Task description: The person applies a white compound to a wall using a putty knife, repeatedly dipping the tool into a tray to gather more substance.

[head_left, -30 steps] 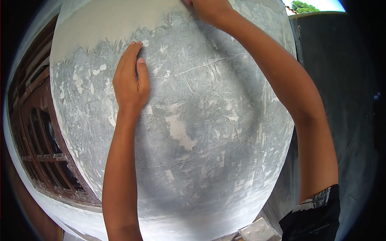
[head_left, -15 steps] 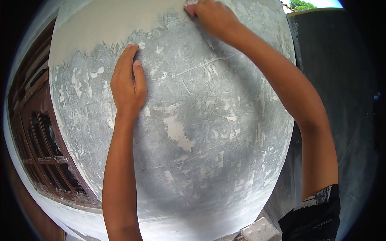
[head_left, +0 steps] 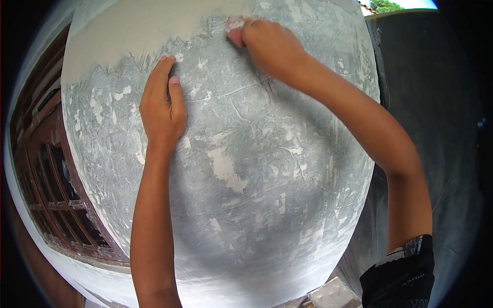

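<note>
A patchy grey wall point(head_left: 257, 169) fills the view, streaked with white filler and bulging through the lens. Across its upper left runs a smooth beige coat point(head_left: 128, 36) with a ragged lower edge. My left hand point(head_left: 162, 105) rests on the wall just under that edge, fingers stretched out and thumb apart, holding nothing. Higher and to the right, my right hand point(head_left: 272, 49) grips a pink putty scraper point(head_left: 236, 33) smeared with whitish paste. The scraper is against the wall near the ragged edge; its gripped end is hidden by my fingers.
At the left is a brown wooden window frame point(head_left: 61, 205) with barred panes. A dark panel point(head_left: 431, 102) stands along the right side. Near the bottom right lies a pale, paste-covered block or slab point(head_left: 334, 295).
My right hand and the scraper have moved down and slightly left along the wall, bringing more of the scraper into view. My left hand has stayed nearly in place.
</note>
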